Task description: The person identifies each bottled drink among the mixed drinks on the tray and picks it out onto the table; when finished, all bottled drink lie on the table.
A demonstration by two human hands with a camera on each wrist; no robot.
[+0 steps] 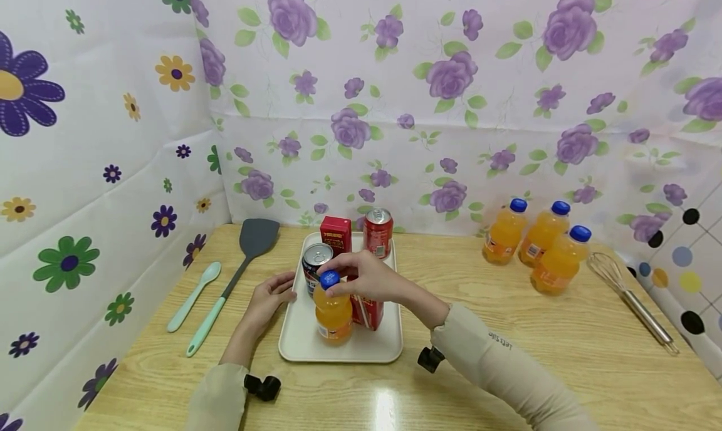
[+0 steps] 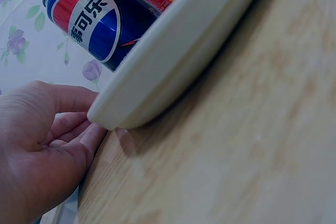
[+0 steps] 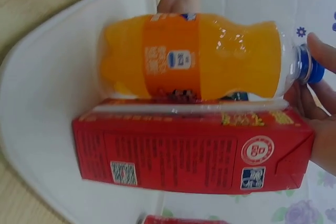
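Note:
An orange soda bottle (image 1: 333,315) with a blue cap stands upright on the front part of a cream tray (image 1: 366,351). My right hand (image 1: 369,277) pinches its cap (image 3: 310,65) from above. At the tray's left rim, my left hand (image 1: 267,302) grips the edge between thumb and fingers; the left wrist view shows the rim (image 2: 121,103) there. Just behind the bottle is a blue cola can (image 2: 86,19). A red drink carton (image 3: 194,153) with a straw on its side stands right beside the bottle. Farther back on the tray are another red carton (image 1: 336,233) and a red can (image 1: 378,233).
Three more orange soda bottles (image 1: 553,262) stand on the table (image 1: 462,280) at the back right, with a whisk (image 1: 634,299) beside them. Left of the tray lie a grey spatula (image 1: 248,249) and a pale green spoon (image 1: 194,296). Flowered cloth (image 1: 395,136) hangs behind.

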